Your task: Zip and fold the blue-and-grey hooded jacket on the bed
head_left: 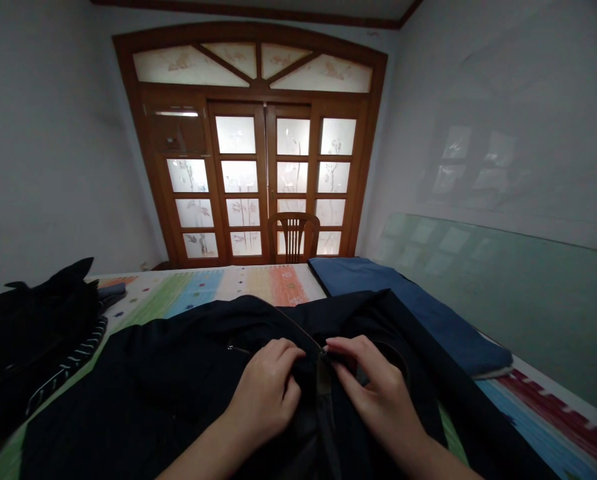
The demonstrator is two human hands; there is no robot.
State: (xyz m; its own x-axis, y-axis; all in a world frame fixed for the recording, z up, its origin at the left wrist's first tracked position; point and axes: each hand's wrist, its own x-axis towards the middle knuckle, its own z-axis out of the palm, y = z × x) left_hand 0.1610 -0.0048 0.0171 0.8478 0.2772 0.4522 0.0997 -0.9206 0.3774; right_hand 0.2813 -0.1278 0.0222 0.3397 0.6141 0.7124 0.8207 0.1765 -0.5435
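A dark navy jacket (pixel 128 393) lies spread on the bed, with its front zipper (pixel 324 400) running toward me. My left hand (pixel 265 393) pinches the jacket's front edge just left of the zipper. My right hand (pixel 373 390) comes in from the right, its thumb and fingertips closed on the zipper's top end and the opposite edge. The two hands nearly meet there. The fingers hide the zipper slider, and the lower jacket runs out of view.
The bed's striped, multicoloured cover (pixel 238 287) lies under the jacket. A black garment pile (pixel 38 333) sits at the left, and a folded blue cloth (pixel 418 313) at the right. A glass panel (pixel 498 293) stands along the right wall. Beyond the bed are a wooden chair (pixel 294 237) and glazed wooden doors (pixel 258 173).
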